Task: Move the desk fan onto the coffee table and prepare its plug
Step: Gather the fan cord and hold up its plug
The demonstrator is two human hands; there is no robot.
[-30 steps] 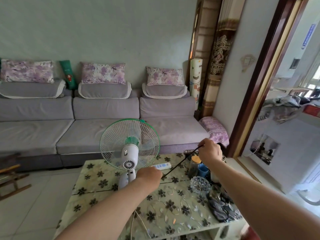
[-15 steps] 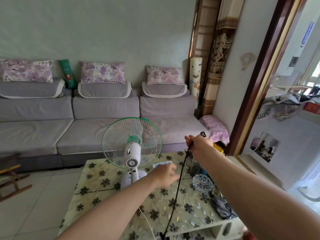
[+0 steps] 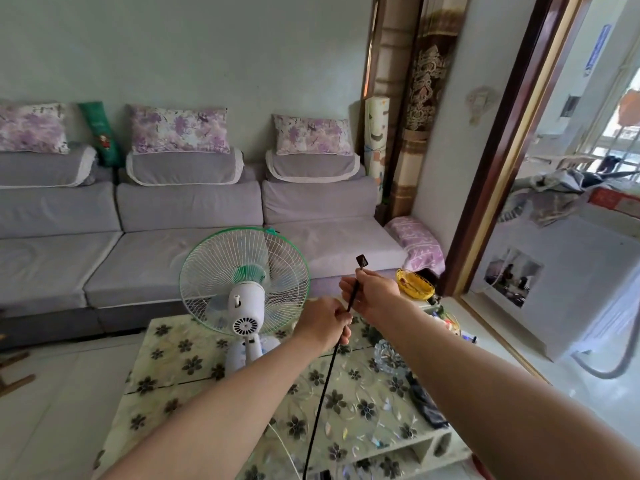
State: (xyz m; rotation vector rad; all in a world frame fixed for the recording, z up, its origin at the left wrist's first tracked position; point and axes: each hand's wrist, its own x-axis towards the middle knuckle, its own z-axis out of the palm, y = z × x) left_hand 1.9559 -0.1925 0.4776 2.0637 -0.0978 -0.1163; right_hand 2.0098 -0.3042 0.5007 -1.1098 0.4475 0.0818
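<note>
Black cord (image 3: 329, 368) runs taut from below the table edge up through both hands, ending in the plug (image 3: 362, 261) that sticks up just above the right hand (image 3: 372, 292). That hand is closed around the cord right under the plug, and the left hand (image 3: 323, 322) is fisted on the cord a little lower, the two nearly touching. The fan (image 3: 244, 287) already stands upright on the table (image 3: 346, 410), near its far edge, rear housing toward the camera and grille facing the sofa (image 3: 173, 237), so the moving part looks done and only the plug work remains. The cord should handle as limp and light, sliding easily through a loose fist, so it is best gripped close behind the plug, where the right hand has it; the plug itself is the rigid part to take when it comes to pushing it in. The fan looks like thin plastic on a small base (top-heavy, I would guess), so a hard tug on the cord could tip it. Where the cord joins the fan is not visible, and its lower run drops out of view at the bottom edge. The plug's prongs are too small to make out, no socket shows anywhere, and the clutter at the table's right side is hard to identify.
</note>
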